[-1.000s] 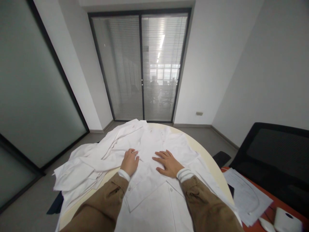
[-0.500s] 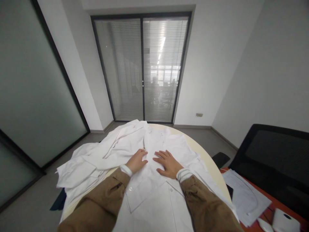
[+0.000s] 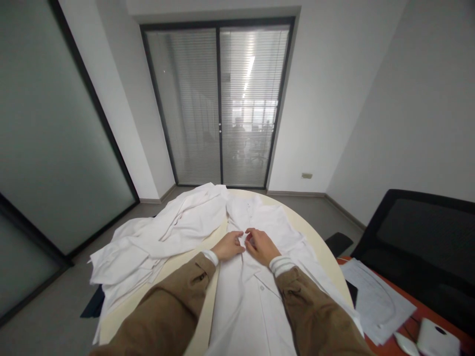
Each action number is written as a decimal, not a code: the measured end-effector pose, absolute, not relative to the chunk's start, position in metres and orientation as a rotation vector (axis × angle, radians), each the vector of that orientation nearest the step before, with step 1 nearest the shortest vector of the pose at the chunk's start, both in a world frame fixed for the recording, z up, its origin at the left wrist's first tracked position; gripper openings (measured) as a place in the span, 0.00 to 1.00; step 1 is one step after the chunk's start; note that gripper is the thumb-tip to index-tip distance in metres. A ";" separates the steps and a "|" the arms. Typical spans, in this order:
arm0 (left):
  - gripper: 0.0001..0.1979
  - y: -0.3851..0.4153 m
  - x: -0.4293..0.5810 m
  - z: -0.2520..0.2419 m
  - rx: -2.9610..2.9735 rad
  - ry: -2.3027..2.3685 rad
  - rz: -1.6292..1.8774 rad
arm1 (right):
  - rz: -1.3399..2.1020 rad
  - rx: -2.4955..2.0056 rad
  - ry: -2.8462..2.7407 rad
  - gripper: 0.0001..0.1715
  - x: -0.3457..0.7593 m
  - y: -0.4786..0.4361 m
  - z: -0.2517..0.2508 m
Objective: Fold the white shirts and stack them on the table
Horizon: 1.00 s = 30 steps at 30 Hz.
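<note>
1. One white coat (image 3: 256, 296) lies on a round cream table (image 3: 315, 232). It is in the middle of the table, and its front faces up. One button (image 3: 261, 289) can be seen on it.
2. Two hands are on the coat, near its top. They are very close together, and their fingers almost touch.
3. The left hand (image 3: 230, 246) lies low on the cloth, with its fingers pointing at the right hand.
4. The right hand (image 3: 261, 247) has its fingers bent down onto the cloth. Neither hand is in a tight fist, but it is hard to tell if either one is pinching the coat.
5. Two brown sleeves (image 3: 315, 311) cover the arms, and each ends in a white cuff.
6. One big heap of white cloth (image 3: 156, 242) lies on the table, to the left of the hands.
7. To the right is one orange desk (image 3: 374, 342). Papers (image 3: 378, 301) and two white things lie on it, one of them a computer mouse (image 3: 405, 343).
8. One black chair (image 3: 426, 232) stands by the desk.
9. Ahead is one glass door (image 3: 252, 99) with two panels and blinds.
</note>
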<state>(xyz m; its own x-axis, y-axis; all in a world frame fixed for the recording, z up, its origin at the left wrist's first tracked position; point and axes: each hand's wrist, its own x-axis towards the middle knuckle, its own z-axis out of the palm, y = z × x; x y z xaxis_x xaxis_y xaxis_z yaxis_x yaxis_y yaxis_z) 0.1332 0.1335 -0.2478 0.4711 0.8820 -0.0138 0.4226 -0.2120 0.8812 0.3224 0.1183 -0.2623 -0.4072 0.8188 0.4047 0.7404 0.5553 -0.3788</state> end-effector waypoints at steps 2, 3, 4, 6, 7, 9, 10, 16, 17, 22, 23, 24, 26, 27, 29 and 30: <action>0.35 0.125 0.136 -0.255 1.794 1.071 0.630 | 0.177 -1.253 -2.271 0.19 0.323 0.119 -0.263; 0.34 0.120 0.136 -0.256 1.809 1.050 0.643 | 0.167 -1.244 -2.288 0.19 0.324 0.119 -0.263; 0.32 0.115 0.134 -0.257 1.856 1.021 0.671 | 0.157 -1.231 -2.303 0.19 0.324 0.119 -0.262; 0.26 0.105 0.127 -0.254 2.032 0.955 0.740 | 0.150 -1.187 -2.339 0.19 0.324 0.119 -0.261; 0.23 0.099 0.123 -0.252 2.145 0.923 0.758 | 0.151 -1.164 -2.357 0.20 0.324 0.120 -0.260; 0.17 0.086 0.116 -0.247 2.335 0.882 0.751 | 0.145 -1.136 -2.384 0.20 0.324 0.121 -0.260; 0.16 0.080 0.114 -0.245 2.412 0.853 0.721 | 0.141 -1.131 -2.388 0.19 0.324 0.122 -0.260; 0.12 0.061 0.110 -0.246 2.656 0.545 0.502 | 0.176 -1.215 -2.288 0.16 0.323 0.126 -0.263; 0.09 0.061 0.110 -0.246 2.658 0.529 0.489 | 0.186 -1.230 -2.279 0.16 0.323 0.126 -0.263; 0.02 0.062 0.110 -0.241 2.648 0.501 0.478 | 0.245 -1.275 -2.234 0.17 0.323 0.125 -0.259; 0.04 0.062 0.110 -0.240 2.647 0.498 0.478 | 0.253 -1.279 -2.227 0.17 0.323 0.125 -0.259; 0.06 0.061 0.109 -0.239 2.650 0.496 0.471 | 0.258 -1.283 -2.221 0.18 0.323 0.125 -0.259; 0.10 0.059 0.109 -0.238 2.656 0.501 0.438 | 0.263 -1.289 -2.216 0.18 0.324 0.126 -0.260; 0.12 0.057 0.108 -0.239 2.657 0.510 0.414 | 0.265 -1.290 -2.216 0.18 0.324 0.127 -0.260; 0.14 0.055 0.107 -0.241 2.652 0.530 0.359 | 0.270 -1.289 -2.217 0.18 0.324 0.128 -0.262; 0.14 0.054 0.107 -0.242 2.648 0.538 0.336 | 0.271 -1.287 -2.214 0.17 0.324 0.128 -0.262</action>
<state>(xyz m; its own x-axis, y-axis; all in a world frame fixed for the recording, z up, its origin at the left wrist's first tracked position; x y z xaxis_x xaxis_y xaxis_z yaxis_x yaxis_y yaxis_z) 0.1066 0.0542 -0.2419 0.8961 0.4179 0.1495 0.3174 -0.8389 0.4421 0.3244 0.1280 -0.2623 -0.3836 0.8487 0.3641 0.7358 0.5191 -0.4349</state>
